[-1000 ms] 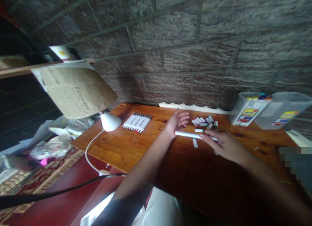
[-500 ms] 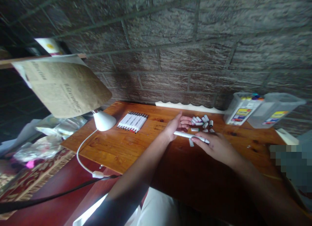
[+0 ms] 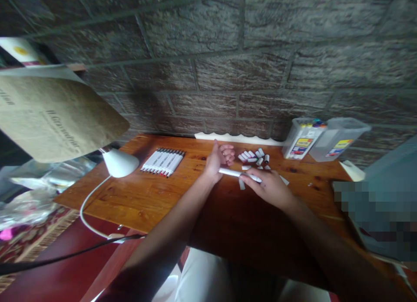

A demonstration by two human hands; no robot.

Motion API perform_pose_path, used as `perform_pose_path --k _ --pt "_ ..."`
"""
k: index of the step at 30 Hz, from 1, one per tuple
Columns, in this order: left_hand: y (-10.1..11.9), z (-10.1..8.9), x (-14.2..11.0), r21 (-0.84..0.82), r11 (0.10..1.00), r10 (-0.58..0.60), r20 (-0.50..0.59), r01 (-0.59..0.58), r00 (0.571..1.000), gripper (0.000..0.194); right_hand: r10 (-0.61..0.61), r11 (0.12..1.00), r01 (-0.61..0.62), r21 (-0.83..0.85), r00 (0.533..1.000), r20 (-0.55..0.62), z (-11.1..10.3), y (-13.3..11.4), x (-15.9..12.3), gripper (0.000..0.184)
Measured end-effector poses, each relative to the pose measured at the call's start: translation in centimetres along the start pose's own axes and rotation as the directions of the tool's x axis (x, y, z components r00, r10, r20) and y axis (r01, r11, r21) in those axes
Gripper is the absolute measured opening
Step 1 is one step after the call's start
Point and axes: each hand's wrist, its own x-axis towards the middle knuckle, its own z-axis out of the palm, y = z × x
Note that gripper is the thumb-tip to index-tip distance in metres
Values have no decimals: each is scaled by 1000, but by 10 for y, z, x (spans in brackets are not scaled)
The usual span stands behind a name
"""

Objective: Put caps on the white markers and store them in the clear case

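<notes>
My right hand [image 3: 272, 187] is closed on a white marker [image 3: 232, 173], which lies nearly level and points left. The marker's far end is at the heel of my left hand [image 3: 221, 160]; whether they touch I cannot tell. That left hand is palm up with its thumb raised and its fingers loosely curled, with nothing visible in it. Just right of its fingers, several white marker caps [image 3: 252, 159] lie in a loose cluster on the wooden table [image 3: 137, 202]. Farther left, several white markers [image 3: 163, 161] are lined up side by side in a slanted row.
A lamp with a white base [image 3: 120, 163] and printed paper shade [image 3: 65, 119] stands at the left. At the back right are a clear container [image 3: 293, 139] with coloured tips showing and another clear container [image 3: 339, 139]. A stone-patterned wall [image 3: 215, 80] rises behind the table.
The view has shifted right, so the scene sits farther left. My left fingers have curled in more. My right hand still holds the marker near the left wrist.
</notes>
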Motion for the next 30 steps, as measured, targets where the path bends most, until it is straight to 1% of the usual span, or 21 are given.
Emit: perform_pose_path --k 2,4,5,7,9,11,12,14,17,19,21,26,30 --pt "1 -2 4 11 997 74 -78 -73 994 64 89 993 -84 80 994 -62 0 4 2 45" --pt "-1 -2 5 114 986 134 -120 -120 984 63 240 952 -209 223 963 -124 -2 10 4 54" --pt "-2 -1 4 187 971 169 -107 -147 980 62 325 910 -267 316 935 -145 -4 12 6 60" --pt "-5 2 0 325 918 248 -23 -227 969 59 456 807 -337 485 877 -150 -6 17 8 66" --pt "-7 7 -5 420 856 288 96 -300 953 55 519 731 -359 581 844 -132 -7 20 10 68" --pt "-8 11 -11 480 801 304 190 -358 934 50 535 698 -360 620 837 -117 -6 21 11 66" --pt "-8 13 -13 498 780 310 217 -379 925 47 534 689 -358 630 838 -108 -6 22 11 65" --pt "-8 13 -14 523 754 327 228 -398 917 45 529 676 -357 645 844 -88 -4 22 11 63" --pt "-8 10 -11 530 754 359 161 -387 919 46 496 690 -351 633 866 -60 -4 23 11 57" --pt "-8 8 -8 510 772 382 104 -380 918 45 461 711 -331 620 886 -55 -5 23 11 50" --pt "-8 6 -6 482 789 402 63 -380 914 45 445 706 -311 637 894 -57 -7 24 11 45" --pt "-8 7 -6 458 803 409 43 -382 911 44 489 628 -314 713 871 -48 -9 26 11 45" --pt "-7 9 -7 438 806 418 53 -398 907 42 517 607 -337 720 855 -35 -11 24 12 50"
